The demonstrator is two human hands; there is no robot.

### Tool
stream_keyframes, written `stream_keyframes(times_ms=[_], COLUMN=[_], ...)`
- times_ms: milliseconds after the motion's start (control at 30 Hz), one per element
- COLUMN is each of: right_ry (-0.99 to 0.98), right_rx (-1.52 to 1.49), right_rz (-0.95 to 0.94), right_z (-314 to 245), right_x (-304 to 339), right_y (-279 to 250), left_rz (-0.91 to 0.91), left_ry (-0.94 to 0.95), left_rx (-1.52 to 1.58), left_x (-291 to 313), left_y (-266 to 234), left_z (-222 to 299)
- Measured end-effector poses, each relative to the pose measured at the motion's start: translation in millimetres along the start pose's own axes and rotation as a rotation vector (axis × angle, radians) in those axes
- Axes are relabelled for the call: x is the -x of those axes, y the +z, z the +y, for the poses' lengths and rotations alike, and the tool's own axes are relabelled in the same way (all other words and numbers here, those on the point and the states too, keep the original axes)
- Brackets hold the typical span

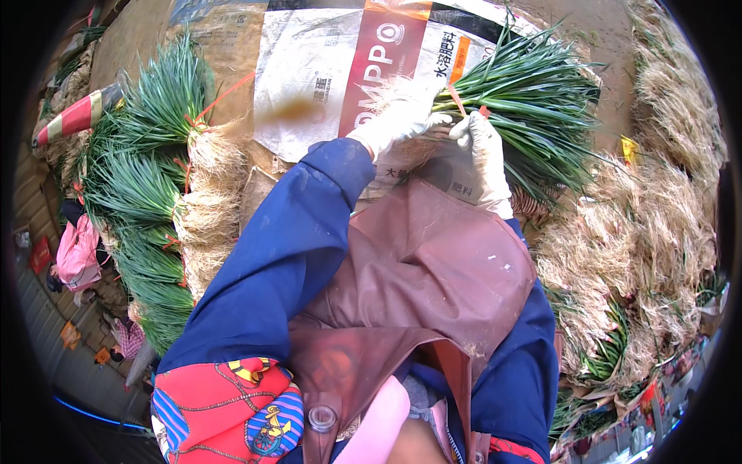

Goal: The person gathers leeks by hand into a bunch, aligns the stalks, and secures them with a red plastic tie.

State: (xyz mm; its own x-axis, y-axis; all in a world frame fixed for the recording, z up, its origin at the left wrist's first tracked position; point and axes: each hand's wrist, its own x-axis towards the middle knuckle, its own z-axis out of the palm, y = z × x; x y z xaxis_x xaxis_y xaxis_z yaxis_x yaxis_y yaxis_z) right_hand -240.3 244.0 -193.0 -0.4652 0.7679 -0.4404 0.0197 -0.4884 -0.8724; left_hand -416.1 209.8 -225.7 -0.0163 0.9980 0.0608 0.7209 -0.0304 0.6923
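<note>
In front of me a bundle of long green onions lies with its leaves fanned to the right and its pale roots toward my left hand. A red tie runs across its stems. My left hand, in a whitish glove, is closed at the stem and root end; its grip is partly hidden. Close beside it, my right hand, also gloved, has its fingers pinched at the stems, with a red end of the tie showing above them.
Under the bundle are printed plastic sacks. Tied green onion bundles are stacked at left, roots inward, near a red-and-cream striped object. Heaped onions with dry roots fill the right. Another person in pink is at far left.
</note>
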Motion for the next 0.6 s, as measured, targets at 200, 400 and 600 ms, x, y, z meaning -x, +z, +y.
stream_keyframes(times_ms=[200,400,600], right_ry=[0.020,0.036,0.028], right_rx=[-0.053,-0.042,-0.024], right_rz=[0.052,0.043,0.035], right_z=[0,4,4], right_x=[-1,-2,-2], right_y=[-8,-10,-7], left_rz=[0.271,0.316,0.231], left_ry=[0.057,-0.267,-0.431], left_rx=[0.103,0.192,0.319], left_x=[29,87,96], left_y=[-8,-6,18], left_z=[12,19,22])
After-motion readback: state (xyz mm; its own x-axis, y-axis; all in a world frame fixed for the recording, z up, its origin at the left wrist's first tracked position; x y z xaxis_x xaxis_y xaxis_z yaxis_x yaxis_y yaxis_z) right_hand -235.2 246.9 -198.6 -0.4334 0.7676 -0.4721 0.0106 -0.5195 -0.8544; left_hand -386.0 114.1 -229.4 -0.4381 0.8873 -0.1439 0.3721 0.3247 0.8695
